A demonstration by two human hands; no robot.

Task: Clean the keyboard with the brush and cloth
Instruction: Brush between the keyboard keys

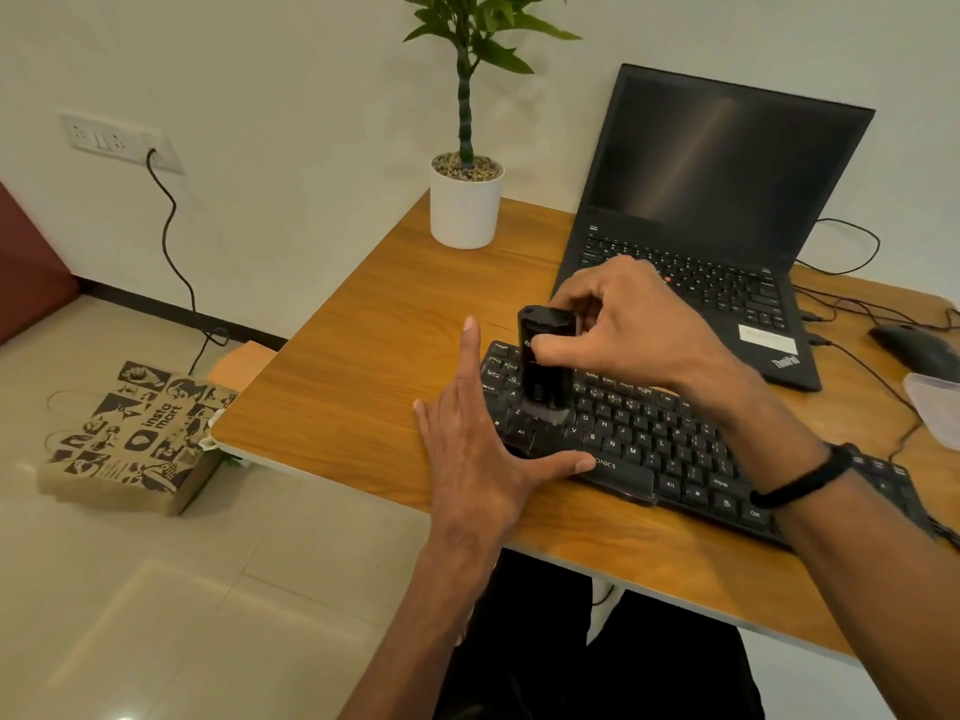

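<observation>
Right hand (618, 324): pinching upright black plastic brush (545, 363), bristles on black keyboard (649, 439).
Left hand (478, 449): spread flat, steadying keyboard's left end.

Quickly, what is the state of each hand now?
Left hand: open, flat against the keyboard's left end.
Right hand: closed, gripping the black brush on the keys.

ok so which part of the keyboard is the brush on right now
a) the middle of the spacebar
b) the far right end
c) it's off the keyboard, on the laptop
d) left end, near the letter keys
d: the right hand holds the black brush upright with its bristles down on the left-end keys of the keyboard, while the left hand rests flat at that end.
</observation>
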